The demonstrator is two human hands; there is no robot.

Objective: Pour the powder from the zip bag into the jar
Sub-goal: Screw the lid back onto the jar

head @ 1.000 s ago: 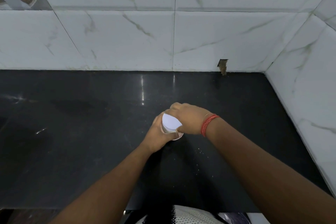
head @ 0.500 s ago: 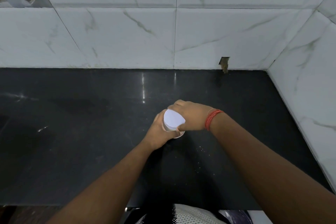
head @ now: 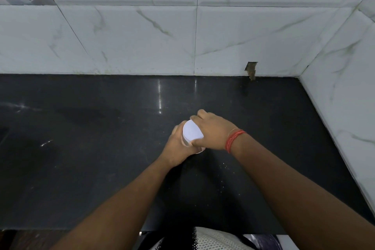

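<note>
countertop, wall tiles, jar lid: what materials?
Countertop: looks like polished black stone, perhaps granite; it mirrors the tile joints as light streaks. Wall tiles: glossy white marble-look tile, probably ceramic; grey veins, straight joints. Jar lid: smooth matte white, likely plastic, with the right hand gripping its edge.

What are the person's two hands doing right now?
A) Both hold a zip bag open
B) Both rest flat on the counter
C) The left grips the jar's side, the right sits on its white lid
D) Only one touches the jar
C: the left hand wraps the side of the jar while the right hand grips its white lid.
</note>
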